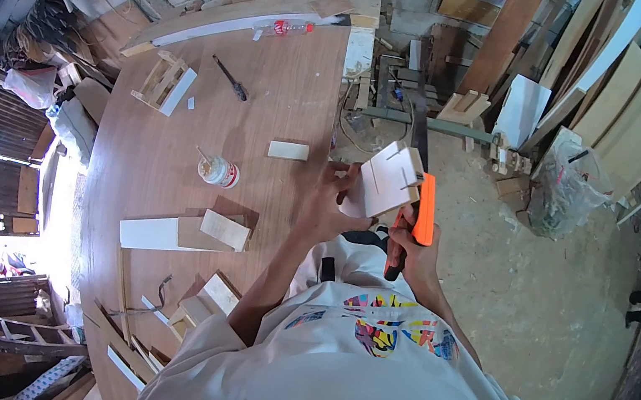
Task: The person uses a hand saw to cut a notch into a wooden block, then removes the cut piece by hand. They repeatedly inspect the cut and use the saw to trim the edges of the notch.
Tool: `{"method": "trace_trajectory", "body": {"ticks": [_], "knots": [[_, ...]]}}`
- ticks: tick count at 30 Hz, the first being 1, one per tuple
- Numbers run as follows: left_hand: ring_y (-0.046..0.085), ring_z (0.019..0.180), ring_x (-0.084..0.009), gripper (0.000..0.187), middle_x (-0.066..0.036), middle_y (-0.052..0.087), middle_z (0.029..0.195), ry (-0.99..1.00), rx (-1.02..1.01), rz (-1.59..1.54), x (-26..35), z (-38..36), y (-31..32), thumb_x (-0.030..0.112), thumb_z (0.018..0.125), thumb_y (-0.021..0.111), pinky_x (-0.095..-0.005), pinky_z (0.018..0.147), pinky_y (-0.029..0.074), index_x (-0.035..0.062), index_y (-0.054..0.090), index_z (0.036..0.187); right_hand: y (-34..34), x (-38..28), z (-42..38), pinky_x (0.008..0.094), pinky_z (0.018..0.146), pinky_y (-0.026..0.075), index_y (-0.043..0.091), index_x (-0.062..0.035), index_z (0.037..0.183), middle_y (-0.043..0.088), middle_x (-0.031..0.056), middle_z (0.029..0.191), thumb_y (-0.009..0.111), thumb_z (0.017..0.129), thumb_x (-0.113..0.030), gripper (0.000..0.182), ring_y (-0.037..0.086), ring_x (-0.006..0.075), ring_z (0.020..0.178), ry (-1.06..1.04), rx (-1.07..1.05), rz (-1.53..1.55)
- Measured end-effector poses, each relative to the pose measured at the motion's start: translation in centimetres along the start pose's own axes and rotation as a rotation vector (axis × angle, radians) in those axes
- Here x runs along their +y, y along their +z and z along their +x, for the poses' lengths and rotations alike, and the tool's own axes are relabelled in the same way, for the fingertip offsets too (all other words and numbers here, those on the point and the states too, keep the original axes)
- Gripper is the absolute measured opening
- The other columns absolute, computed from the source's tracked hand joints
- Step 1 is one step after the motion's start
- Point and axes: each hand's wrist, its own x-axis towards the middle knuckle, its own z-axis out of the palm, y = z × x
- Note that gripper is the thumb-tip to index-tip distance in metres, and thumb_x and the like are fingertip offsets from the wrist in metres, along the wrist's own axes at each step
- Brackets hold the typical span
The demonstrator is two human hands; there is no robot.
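Observation:
In the head view, my right hand [418, 257] is closed around the orange and black handle of a hand saw [426, 205]. Its dark blade points away from me, along the right side of a pale wooden piece [379, 178]. That piece has white faces and narrow slots cut into it, and it juts past the table's right edge. My left hand [326, 208] grips its left side, fingers curled against it. A small white-topped block [288, 150] lies on the table to the left of that hand.
On the brown table [287, 93] are an open jar [218, 172], a screwdriver-like tool [230, 79], a small wooden frame [165, 83], stacked boards [179, 234] and a plastic bottle [283, 27]. Planks [605, 70] lean at the right, near a clear plastic bag [564, 190].

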Motion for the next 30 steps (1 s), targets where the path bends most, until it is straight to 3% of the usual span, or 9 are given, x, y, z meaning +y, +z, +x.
{"method": "trace_trajectory", "body": {"ticks": [5,14,17,20,23,24,26,28,30], "knots": [[0.056,0.093,-0.023,0.062,-0.01,0.046,0.114,0.251,0.005,0.343,0.8,0.4,-0.6,0.021,0.048,0.083,-0.0335,0.079,0.048,-0.0014,0.065,0.103,-1.5,0.8,0.5,0.0268,0.033,0.035,0.05,0.0005,0.069,0.047,0.0048,0.048,0.058,0.075,0.006,0.011,0.046,0.014,0.034,0.007,-0.013,0.017],[0.053,0.079,-0.0178,0.077,-0.005,0.047,0.115,0.066,-0.06,0.152,2.4,0.3,0.1,0.011,0.045,0.084,-0.0316,0.081,0.046,0.003,0.06,0.117,-1.4,0.7,0.1,0.0281,0.033,0.036,0.054,0.0017,0.072,0.047,0.0059,0.048,0.059,0.075,0.002,0.006,0.046,0.0147,0.035,0.009,-0.048,0.107],[0.054,0.077,-0.0162,0.079,-0.006,0.049,0.118,0.197,-0.013,0.048,0.9,0.1,0.4,0.008,0.047,0.084,-0.0322,0.082,0.047,0.0037,0.057,0.121,-1.5,0.9,0.3,0.0285,0.033,0.036,0.053,0.0011,0.072,0.048,0.006,0.048,0.058,0.075,0.003,0.006,0.046,0.0151,0.035,0.024,-0.05,0.098],[0.057,0.08,-0.0169,0.078,-0.009,0.053,0.119,0.071,-0.076,0.009,0.9,0.0,0.4,0.006,0.049,0.083,-0.0322,0.085,0.047,0.0037,0.055,0.122,-1.3,0.9,-0.1,0.0266,0.034,0.037,0.061,0.0059,0.091,0.047,0.003,0.05,0.055,0.077,0.005,0.015,0.046,0.0126,0.036,0.05,-0.043,0.092],[0.062,0.083,-0.0187,0.071,-0.011,0.057,0.119,-0.118,-0.085,-0.427,-7.7,-1.0,3.1,0.003,0.054,0.082,-0.0328,0.088,0.047,0.0049,0.056,0.12,-0.1,-0.2,-0.7,0.0226,0.036,0.035,0.049,-0.0065,0.133,0.042,-0.0029,0.053,0.052,0.079,0.008,0.056,0.042,0.0056,0.038,0.013,-0.139,-0.19],[0.062,0.083,-0.0187,0.071,-0.011,0.057,0.119,-0.119,-0.087,-0.428,-7.4,-1.0,3.0,0.003,0.054,0.082,-0.0328,0.088,0.047,0.0049,0.056,0.12,-0.1,-0.3,-0.8,0.0226,0.036,0.035,0.049,-0.0065,0.133,0.042,-0.0029,0.053,0.052,0.079,0.008,0.056,0.042,0.0056,0.038,0.013,-0.136,-0.19],[0.058,0.106,-0.0264,0.05,-0.012,0.053,0.12,0.126,-0.381,-0.673,-4.8,-1.0,2.0,0.002,0.083,0.061,-0.042,0.09,0.052,0.009,0.043,0.129,0.1,-0.3,-1.0,0.0227,0.036,0.034,0.052,-0.0103,0.132,0.041,-0.0032,0.053,0.052,0.08,0.007,0.055,0.041,0.0051,0.039,-0.033,-0.176,-0.305],[0.058,0.105,-0.028,0.047,-0.011,0.054,0.118,-0.016,-0.442,-0.896,-1.9,-1.0,1.8,0.003,0.083,0.062,-0.0453,0.089,0.052,0.0087,0.044,0.126,0.1,-0.3,-1.0,0.0225,0.036,0.035,0.052,-0.0123,0.132,0.042,-0.0034,0.054,0.051,0.08,0.006,0.055,0.04,0.0049,0.038,-0.043,-0.191,-0.342],[0.062,0.093,-0.0215,0.06,-0.008,0.056,0.117,-0.274,-0.131,-0.7,-3.3,-1.4,2.3,0.008,0.058,0.083,-0.0325,0.084,0.05,0.0079,0.06,0.112,0.3,-0.4,-0.9,0.0225,0.037,0.035,0.052,-0.012,0.131,0.043,-0.0032,0.055,0.051,0.08,0.006,0.054,0.041,0.0051,0.038,-0.033,-0.165,-0.348]]}}
